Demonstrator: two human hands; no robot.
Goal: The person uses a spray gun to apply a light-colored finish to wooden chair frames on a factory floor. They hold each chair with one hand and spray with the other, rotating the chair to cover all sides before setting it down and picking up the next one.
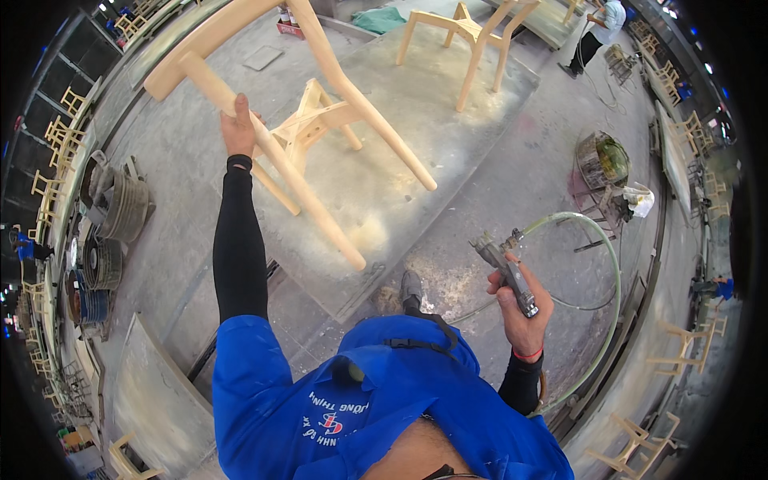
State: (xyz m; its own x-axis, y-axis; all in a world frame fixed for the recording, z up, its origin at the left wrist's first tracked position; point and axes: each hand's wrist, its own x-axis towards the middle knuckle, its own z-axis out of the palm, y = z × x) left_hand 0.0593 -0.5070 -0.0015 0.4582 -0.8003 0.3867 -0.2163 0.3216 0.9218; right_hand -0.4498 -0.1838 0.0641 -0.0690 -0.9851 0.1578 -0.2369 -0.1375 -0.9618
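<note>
My left hand (238,130) is closed round one leg of a pale wooden chair frame (340,88), which is tilted over a grey board. Crossed braces join its legs in the middle, and a broad curved rail runs along its far left side. My right hand (522,302) grips a dark spray gun (512,276) to the right of the chair frame, apart from it. From the gun a pale green hose (614,276) loops out to the right and back toward my forearm.
Under the frame lies a grey board (408,204) with pale dusty patches. Another wooden chair frame (468,36) stands on its far end. A metal drum (602,160) is on a stand at right. Stacked round containers (120,204) line the left. Far off, another person (600,32) stands.
</note>
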